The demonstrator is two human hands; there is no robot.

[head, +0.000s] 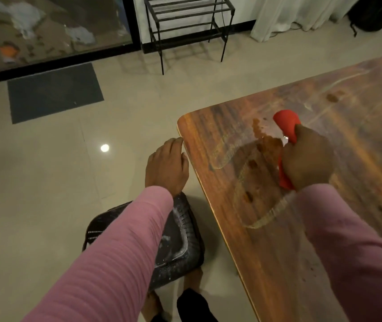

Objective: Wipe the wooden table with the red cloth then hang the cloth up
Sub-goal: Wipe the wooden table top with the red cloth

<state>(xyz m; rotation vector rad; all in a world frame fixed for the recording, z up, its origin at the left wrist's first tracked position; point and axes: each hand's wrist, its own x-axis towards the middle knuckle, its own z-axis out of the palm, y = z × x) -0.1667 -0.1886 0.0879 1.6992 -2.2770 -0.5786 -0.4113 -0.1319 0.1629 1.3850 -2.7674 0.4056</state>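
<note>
The wooden table (266, 247) fills the right side, its rounded corner near the middle of the view. Wet streaks and brown spots (258, 127) mark its surface. My right hand (306, 159) grips the bunched red cloth (286, 123) and presses it on the tabletop near that corner; cloth shows beyond the fingers and under the wrist. My left hand (165, 166) hovers just off the table's left edge with loosely curled fingers, fingertips beside the edge, holding nothing.
A dark basket-like bin (180, 242) stands on the tiled floor under my left forearm. A black metal rack (188, 22) stands against the far wall. A grey doormat (54, 92) lies before a glass door. White curtains (289, 12) hang at the back right.
</note>
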